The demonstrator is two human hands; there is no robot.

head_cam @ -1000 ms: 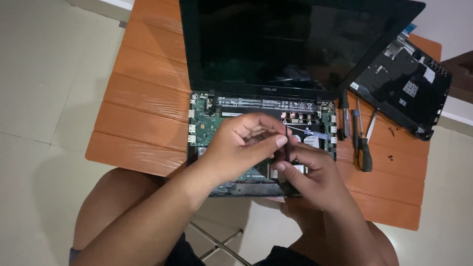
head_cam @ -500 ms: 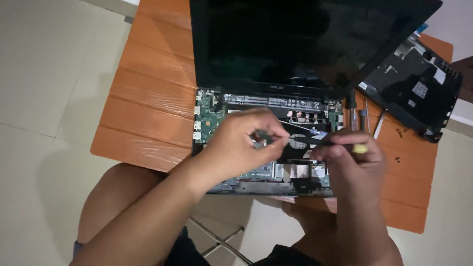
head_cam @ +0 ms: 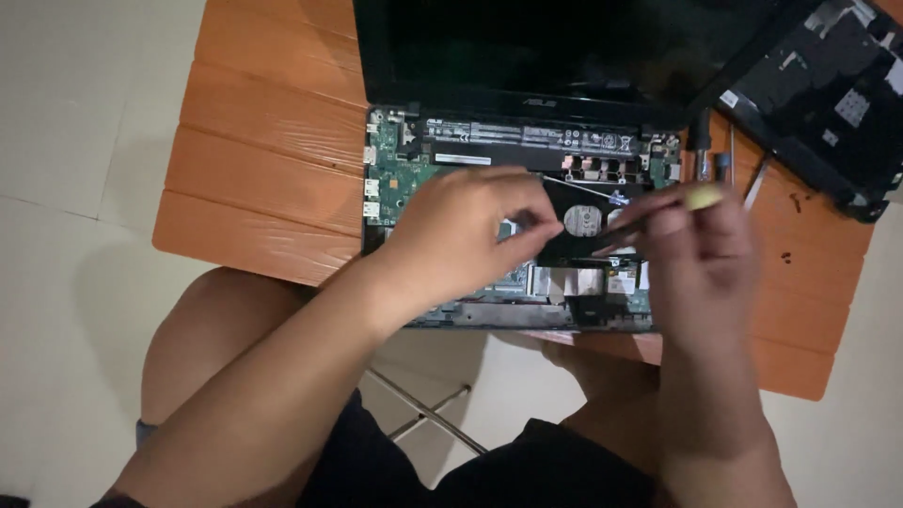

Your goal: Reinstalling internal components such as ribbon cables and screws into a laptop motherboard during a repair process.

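Yellow-handled screwdriver (blurred) gripped by right hand, tip pointing left; left hand seemingly pinches something small.

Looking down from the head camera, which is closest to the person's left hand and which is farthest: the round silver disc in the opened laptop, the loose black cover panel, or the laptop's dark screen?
From the left hand:
1. Round silver disc, just right of the hand's fingertips, inside the opened laptop.
2. Dark screen, above the hand, at the laptop's back.
3. Loose black cover panel, far off at the table's top right corner.
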